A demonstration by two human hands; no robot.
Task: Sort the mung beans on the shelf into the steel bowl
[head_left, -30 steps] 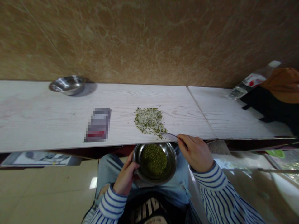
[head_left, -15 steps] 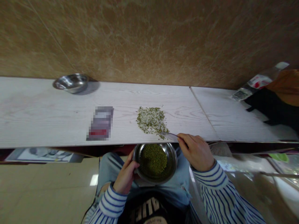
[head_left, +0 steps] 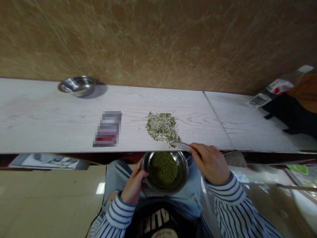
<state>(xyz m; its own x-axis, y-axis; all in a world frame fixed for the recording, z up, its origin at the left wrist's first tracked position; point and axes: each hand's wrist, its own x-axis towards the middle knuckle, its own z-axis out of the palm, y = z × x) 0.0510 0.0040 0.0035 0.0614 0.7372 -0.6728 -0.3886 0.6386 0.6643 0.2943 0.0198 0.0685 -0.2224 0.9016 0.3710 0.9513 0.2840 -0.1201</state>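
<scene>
My left hand (head_left: 135,185) grips the left rim of a steel bowl (head_left: 183,178), held over my lap just below the table's front edge. Inside the bowl lie many small green beans (head_left: 163,168) that look like mung beans. My right hand (head_left: 210,162) is closed around a slim, pale, flat utensil (head_left: 182,145); whether it is a knife or a spoon I cannot tell. Its tip rests at the near right edge of a spread pile of green beans mixed with white grains (head_left: 162,125) on the white table (head_left: 198,132).
A second steel bowl (head_left: 78,86) stands by the wall at the back left. Left of the pile lies a flat, blurred-out item (head_left: 108,129). A clear bottle (head_left: 274,87) and a black and orange item (head_left: 294,105) lie on the right.
The utensil has turned so more of its flat side shows, and my right hand has shifted slightly right. A few beans at the pile's near right edge have moved. My left hand still grips the bowl.
</scene>
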